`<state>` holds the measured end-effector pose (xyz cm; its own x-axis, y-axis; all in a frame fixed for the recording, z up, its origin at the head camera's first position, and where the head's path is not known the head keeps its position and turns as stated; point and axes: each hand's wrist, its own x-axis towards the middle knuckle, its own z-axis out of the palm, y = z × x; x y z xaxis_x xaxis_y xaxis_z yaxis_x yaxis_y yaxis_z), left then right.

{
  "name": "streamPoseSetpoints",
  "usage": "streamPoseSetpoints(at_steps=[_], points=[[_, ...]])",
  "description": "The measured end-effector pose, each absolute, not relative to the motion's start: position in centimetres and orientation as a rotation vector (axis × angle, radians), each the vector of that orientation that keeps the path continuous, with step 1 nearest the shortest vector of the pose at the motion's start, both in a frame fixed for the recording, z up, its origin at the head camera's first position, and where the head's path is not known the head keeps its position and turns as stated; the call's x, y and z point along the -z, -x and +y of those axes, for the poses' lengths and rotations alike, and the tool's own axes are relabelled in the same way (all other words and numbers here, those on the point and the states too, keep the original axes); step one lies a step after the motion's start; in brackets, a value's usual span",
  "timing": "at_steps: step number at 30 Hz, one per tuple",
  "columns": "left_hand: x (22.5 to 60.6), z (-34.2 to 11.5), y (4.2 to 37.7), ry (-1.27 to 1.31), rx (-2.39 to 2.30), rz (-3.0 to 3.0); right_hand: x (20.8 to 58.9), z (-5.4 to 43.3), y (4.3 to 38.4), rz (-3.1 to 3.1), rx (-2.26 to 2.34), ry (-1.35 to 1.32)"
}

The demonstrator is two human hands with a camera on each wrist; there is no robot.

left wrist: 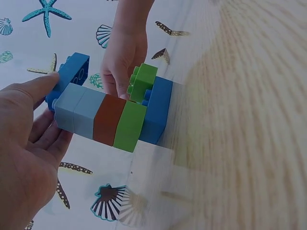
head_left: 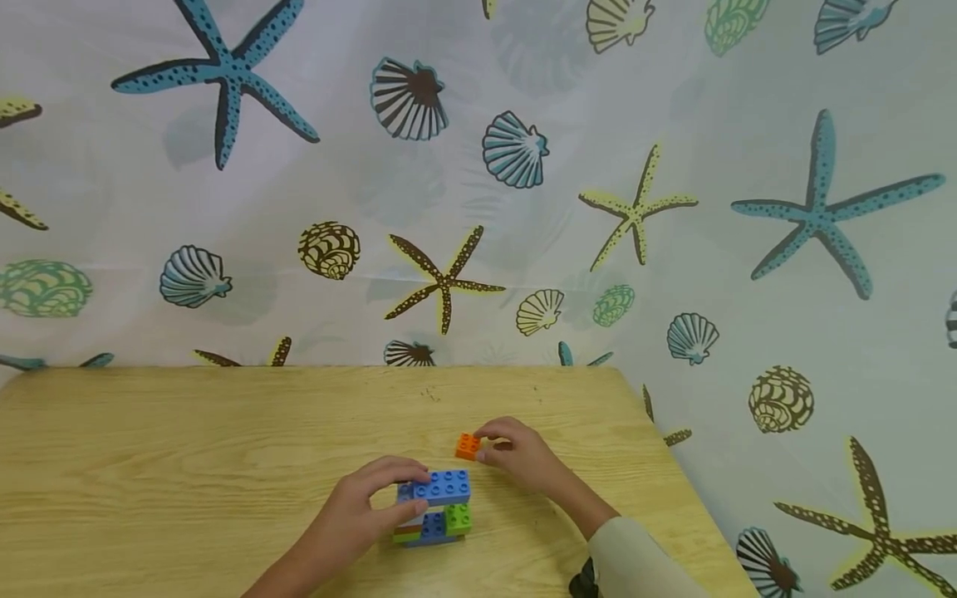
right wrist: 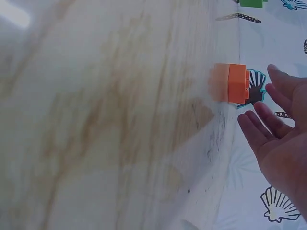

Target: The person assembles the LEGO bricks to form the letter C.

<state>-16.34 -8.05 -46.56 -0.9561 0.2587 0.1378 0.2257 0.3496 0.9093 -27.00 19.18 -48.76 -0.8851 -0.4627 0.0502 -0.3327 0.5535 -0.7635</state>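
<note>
On the wooden table stands a small structure of toy building bricks. Its top is a blue brick (head_left: 449,490), which my left hand (head_left: 359,507) grips with thumb and fingers. The left wrist view shows the side column: light grey-blue bricks (left wrist: 79,108), a red-brown brick (left wrist: 108,120) and a green brick (left wrist: 129,127). It rises from a blue base brick (left wrist: 156,112), which also bears a smaller green brick (left wrist: 144,82). Beyond the structure lies an orange brick (head_left: 467,447), studs up. My right hand (head_left: 527,457) hovers beside it, fingers spread with a gap in the right wrist view (right wrist: 283,124).
The wooden table (head_left: 187,448) reaches back to a hanging cloth (head_left: 463,191) printed with shells and starfish. More of this cloth runs along the right side. A dark object (head_left: 583,580) shows by the right sleeve (head_left: 635,561) at the bottom edge.
</note>
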Motion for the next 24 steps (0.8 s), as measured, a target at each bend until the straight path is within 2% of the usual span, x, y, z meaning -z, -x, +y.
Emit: streamPoseSetpoints(at_steps=[24], points=[[47.4,-8.5,16.2,-0.615,-1.763,2.598,49.9,17.4,28.8,2.698,1.057,0.593]])
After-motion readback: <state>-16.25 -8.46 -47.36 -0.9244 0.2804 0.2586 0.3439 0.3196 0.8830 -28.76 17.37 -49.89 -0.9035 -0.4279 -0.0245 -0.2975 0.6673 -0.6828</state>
